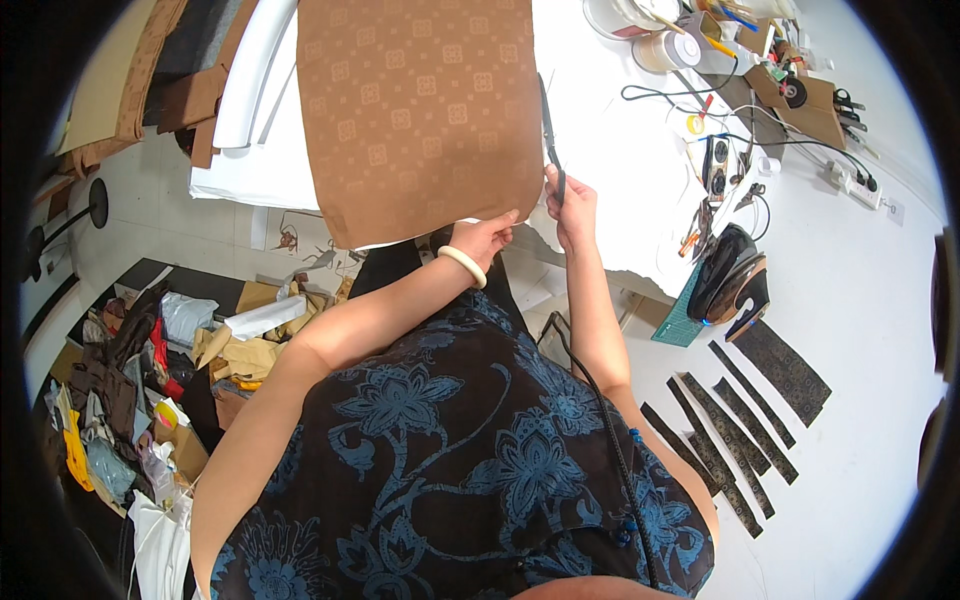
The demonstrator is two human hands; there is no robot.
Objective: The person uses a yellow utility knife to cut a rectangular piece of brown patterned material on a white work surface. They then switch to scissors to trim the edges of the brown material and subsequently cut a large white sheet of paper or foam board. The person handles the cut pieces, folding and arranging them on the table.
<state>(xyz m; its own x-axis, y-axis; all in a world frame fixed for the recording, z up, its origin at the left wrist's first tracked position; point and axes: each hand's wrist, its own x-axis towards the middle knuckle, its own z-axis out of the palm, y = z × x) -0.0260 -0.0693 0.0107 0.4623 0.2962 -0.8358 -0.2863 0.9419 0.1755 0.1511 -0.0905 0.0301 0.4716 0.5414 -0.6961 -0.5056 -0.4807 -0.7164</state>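
Observation:
A brown sheet of leather-like material (420, 120) with a tone-on-tone printed pattern lies on the white table, its near edge reaching the table's front. My left hand (484, 240), with a pale bangle on the wrist, pinches the sheet's near edge close to its right corner. In my right hand (574, 208) is a pair of black scissors (549, 140), its blades pointing away from me along the sheet's right edge. The blades lie close beside that edge; whether they touch it I cannot tell.
Tubs (666, 50), cables and small tools crowd the table's right side, above a green cutting mat (682, 318). Dark patterned strips (735, 430) lie at lower right. A white roll (255, 70) rests at the table's left. Below it, a scrap pile (130, 390) fills the lower left.

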